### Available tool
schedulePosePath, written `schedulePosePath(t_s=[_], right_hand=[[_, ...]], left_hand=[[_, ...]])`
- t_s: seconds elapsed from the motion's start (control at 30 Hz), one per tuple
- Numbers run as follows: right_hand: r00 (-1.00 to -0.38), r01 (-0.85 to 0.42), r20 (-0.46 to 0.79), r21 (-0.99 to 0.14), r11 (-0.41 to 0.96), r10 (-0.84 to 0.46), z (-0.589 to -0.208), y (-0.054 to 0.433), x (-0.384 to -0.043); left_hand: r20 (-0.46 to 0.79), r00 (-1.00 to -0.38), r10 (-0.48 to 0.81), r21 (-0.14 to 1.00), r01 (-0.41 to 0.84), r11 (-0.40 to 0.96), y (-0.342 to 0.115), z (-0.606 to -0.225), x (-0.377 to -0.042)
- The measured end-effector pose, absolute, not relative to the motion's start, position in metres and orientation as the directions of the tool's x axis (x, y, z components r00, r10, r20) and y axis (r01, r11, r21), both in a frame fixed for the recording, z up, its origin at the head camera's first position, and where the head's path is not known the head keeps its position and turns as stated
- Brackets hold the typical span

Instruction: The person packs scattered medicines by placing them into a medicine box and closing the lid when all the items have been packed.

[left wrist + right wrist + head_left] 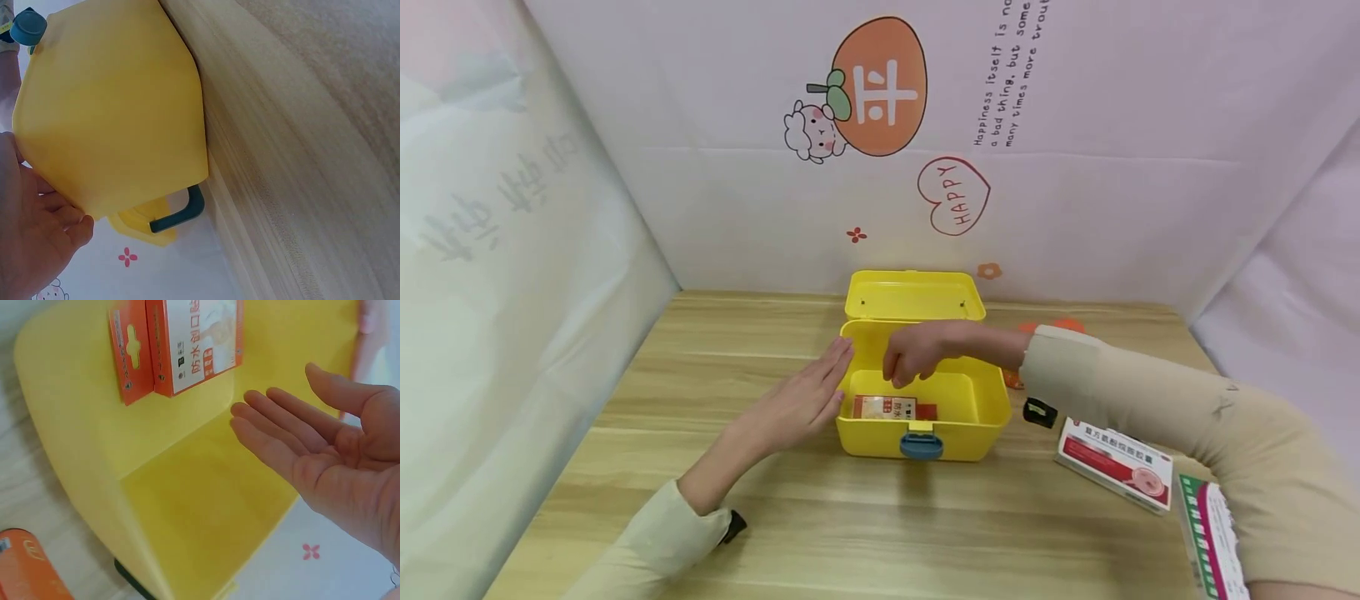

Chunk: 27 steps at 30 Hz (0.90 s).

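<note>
So the yellow box (872, 440) stands toward the middle of the table's (760, 517) back edge, its lid (916, 298) thrown back. The left hand (801, 398) is flat against the box's left wall, fingers pretty much straight, not gripping anything. The right hand (917, 348) hangs over the inside of the box. From the head view you'd swear it's curled up, but the right wrist view shows loose, spread-out fingers and a bare palm, so it's holding nothing.

There's a small red and white carton (883, 407) inside, along the front wall; only the right wrist view really shows its hang tab (130, 353) with the cutout slot. The dark green handle (178, 219) only shows up properly from the left wrist, while the head view gets the blue-green latch (921, 445) on the front.

Something orange (31, 569) and rounded sits right of the box, mostly behind the right arm from the head, cut off from the wrist. Can't say what it is. Near the table's right edge are a flat white and red pack (1116, 463) and a green and white one (1213, 537), the latter part hidden by the sleeve (1165, 400). Box is smooth plastic with rounded corners, table's streaky woodgrain.
</note>
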State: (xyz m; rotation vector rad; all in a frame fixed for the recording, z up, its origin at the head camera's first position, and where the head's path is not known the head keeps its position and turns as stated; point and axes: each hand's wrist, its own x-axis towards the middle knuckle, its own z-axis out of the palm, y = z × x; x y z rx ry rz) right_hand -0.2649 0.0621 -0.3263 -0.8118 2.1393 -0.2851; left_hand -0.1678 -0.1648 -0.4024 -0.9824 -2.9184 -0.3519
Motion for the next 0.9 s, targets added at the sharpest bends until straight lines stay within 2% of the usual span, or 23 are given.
schedulePosePath(t_s=[0.2,0.47,0.9], right_hand=[[-0.496,-0.544,-0.466,-0.490,0.681,-0.732,-0.312,0.086,-0.249],[-0.569,-0.517,-0.325,-0.572,0.636,-0.755,-0.298,0.117,-0.225],[-0.616,-0.454,-0.243,-0.668,0.590,-0.749,-0.290,0.148,-0.197]], left_hand=[[0.114,-0.804,0.583,0.207,0.594,0.778,-0.165,-0.403,-0.167],[0.119,-0.798,0.591,0.208,0.602,0.771,-0.163,-0.401,-0.167],[0.124,-0.795,0.593,0.206,0.605,0.769,-0.164,-0.402,-0.166]])
